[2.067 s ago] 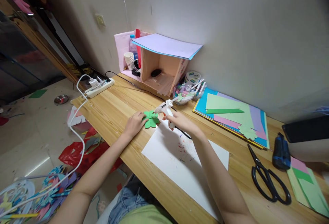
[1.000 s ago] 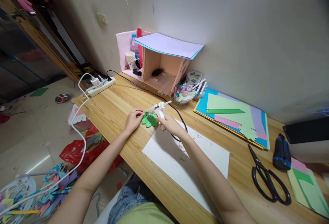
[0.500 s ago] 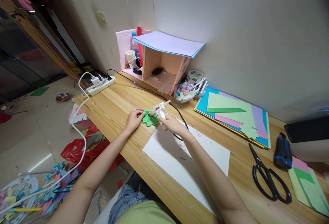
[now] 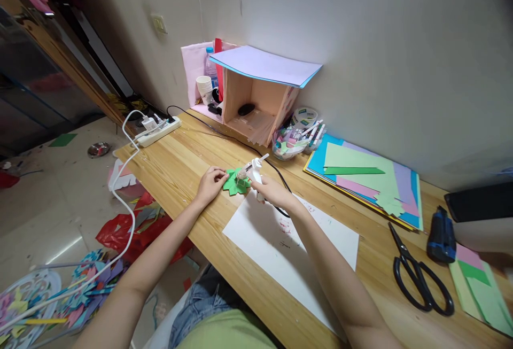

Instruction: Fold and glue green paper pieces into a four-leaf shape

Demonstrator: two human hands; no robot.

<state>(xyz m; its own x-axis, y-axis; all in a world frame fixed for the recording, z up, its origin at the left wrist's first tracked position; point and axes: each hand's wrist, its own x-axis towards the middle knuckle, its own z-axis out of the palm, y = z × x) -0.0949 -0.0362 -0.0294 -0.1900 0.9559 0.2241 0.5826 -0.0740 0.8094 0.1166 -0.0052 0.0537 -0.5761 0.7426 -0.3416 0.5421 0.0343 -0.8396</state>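
Observation:
A green paper cutout (image 4: 232, 186) with a jagged, petal-like edge lies on the wooden desk. At its left edge, my left hand (image 4: 211, 184) pinches the paper between thumb and fingers. My right hand (image 4: 274, 193) is wrapped round the handle of a white hot glue gun (image 4: 254, 169), a glue stick poking out of its back end. The gun's nozzle points down and left over the middle of the cutout; whether it touches the paper I cannot tell. Under my right forearm lies a white sheet of paper (image 4: 256, 231) with small coloured marks.
Black scissors (image 4: 419, 277) and a dark blue-black tool (image 4: 441, 235) lie at the right. Coloured paper sheets (image 4: 360, 178) are stacked by the wall, near a tub of markers (image 4: 290, 143). A cardboard box (image 4: 256, 103) and a power strip (image 4: 158, 132) stand farther back. Paper scraps (image 4: 86, 295) cover the floor.
The glue gun and my right hand have shifted slightly to the right over the cutout. My left hand keeps its place at the paper's edge.

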